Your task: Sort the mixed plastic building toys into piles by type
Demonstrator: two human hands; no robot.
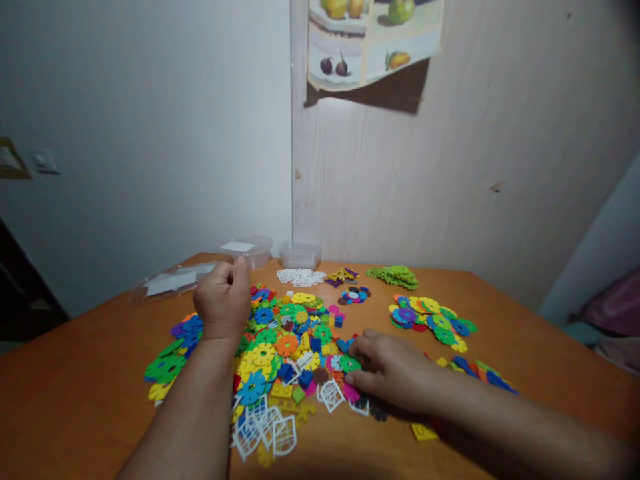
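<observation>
Mixed heap [287, 345]: plastic flower discs, bricks, white lattice pieces, lower centre of the frame.
Right hand [376, 363]: fingers bent at a green flower disc [349, 364], right of centre; I can't tell whether they grip.
Left hand [223, 300]: clenched, left of centre, contents hidden from me.
Sorted discs [430, 317]: piled at middle right.
Worktop [65, 387]: orange-brown, across the bottom.
</observation>
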